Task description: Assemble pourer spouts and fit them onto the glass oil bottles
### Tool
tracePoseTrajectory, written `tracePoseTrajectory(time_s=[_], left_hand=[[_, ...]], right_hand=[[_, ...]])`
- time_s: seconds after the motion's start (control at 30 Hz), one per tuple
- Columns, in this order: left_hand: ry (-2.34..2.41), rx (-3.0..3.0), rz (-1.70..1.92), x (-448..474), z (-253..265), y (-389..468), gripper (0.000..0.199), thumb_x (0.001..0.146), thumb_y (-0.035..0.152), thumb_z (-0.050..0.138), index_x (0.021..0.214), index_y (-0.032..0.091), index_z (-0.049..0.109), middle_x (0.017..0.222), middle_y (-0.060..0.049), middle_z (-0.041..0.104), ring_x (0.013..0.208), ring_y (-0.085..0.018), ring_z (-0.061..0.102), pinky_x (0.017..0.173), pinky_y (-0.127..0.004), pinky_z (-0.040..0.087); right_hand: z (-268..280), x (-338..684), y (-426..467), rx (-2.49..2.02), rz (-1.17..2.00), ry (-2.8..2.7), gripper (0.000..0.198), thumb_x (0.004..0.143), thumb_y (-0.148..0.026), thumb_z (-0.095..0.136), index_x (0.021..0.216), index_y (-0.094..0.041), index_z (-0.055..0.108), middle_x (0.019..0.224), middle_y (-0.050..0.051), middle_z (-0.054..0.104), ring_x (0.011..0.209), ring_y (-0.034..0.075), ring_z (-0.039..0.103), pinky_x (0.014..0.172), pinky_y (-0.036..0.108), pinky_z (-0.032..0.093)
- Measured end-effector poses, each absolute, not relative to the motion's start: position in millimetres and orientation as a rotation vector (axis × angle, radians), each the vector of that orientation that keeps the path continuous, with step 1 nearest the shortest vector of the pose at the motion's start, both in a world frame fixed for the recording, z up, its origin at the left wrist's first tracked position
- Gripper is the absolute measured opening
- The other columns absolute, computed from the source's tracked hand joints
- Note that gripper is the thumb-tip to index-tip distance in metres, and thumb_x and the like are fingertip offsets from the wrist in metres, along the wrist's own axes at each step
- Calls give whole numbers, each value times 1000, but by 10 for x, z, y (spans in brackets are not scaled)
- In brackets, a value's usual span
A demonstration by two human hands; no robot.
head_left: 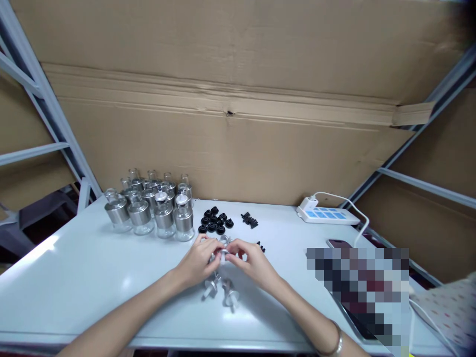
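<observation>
My left hand (201,260) and my right hand (253,262) meet over the middle of the table. Between their fingertips they pinch a small silver and whitish stopper-like piece (223,252), partly hidden by the fingers. Just below the hands lie similar pieces, one stopper-like piece (210,288) on its side and another (231,299) beside it. More such parts show faintly behind my fingers. Past the hands sits a cluster of black round caps (211,227). Small black strips (250,219) lie to their right, and a few tiny black parts (261,246) are near my right hand.
Several glass bottles (140,215) with metal bands stand at the back left; two front ones have white-topped stoppers fitted. A power strip (327,215) with a plugged-in charger and white cable lies back right. A phone (339,243) and a blurred-out patch are right. Cardboard (238,158) walls the back.
</observation>
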State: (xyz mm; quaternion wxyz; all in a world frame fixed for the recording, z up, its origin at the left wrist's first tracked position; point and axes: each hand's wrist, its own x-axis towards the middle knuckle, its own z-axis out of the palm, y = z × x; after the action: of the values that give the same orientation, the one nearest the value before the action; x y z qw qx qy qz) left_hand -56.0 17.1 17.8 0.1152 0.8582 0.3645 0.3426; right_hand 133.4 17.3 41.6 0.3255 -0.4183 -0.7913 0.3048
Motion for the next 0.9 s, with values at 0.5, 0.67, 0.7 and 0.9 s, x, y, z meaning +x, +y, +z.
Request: tracePoseTrajectory(time_s=[0.5,0.67,0.7,0.9], left_hand=[[1006,2237,1327,-195,273,217,35,85,39,60,113,24,44,102,-6,62,92,-19,62,79,-34,51],[899,2317,1551,-57,302,299,31,87,36,59,112,23,46,97,-5,63,90,-18,62,77,-32,51],[873,2336,1563,-53,295,303,31,88,34,58,114,23,46,96,-5,63,90,-18,62,77,-32,51],[800,2374,1502,-124,241,235,34,90,29,54,122,21,46,102,-8,59,95,-18,59,78,-31,53]], right_hand=[[511,1511,355,-586,146,-1799,17,80,-5,58,87,-20,62,70,4,69,61,15,63,56,27,53],[471,1578,371,-568,179,-1748,24,80,-3,58,94,-21,61,76,5,71,69,17,67,60,30,56],[460,1592,369,-558,187,-1754,25,80,-3,58,96,-21,61,78,6,71,70,17,67,61,31,57],[422,1662,338,-499,204,-1906,27,80,-3,59,103,-17,59,78,9,70,71,18,66,59,32,56]])
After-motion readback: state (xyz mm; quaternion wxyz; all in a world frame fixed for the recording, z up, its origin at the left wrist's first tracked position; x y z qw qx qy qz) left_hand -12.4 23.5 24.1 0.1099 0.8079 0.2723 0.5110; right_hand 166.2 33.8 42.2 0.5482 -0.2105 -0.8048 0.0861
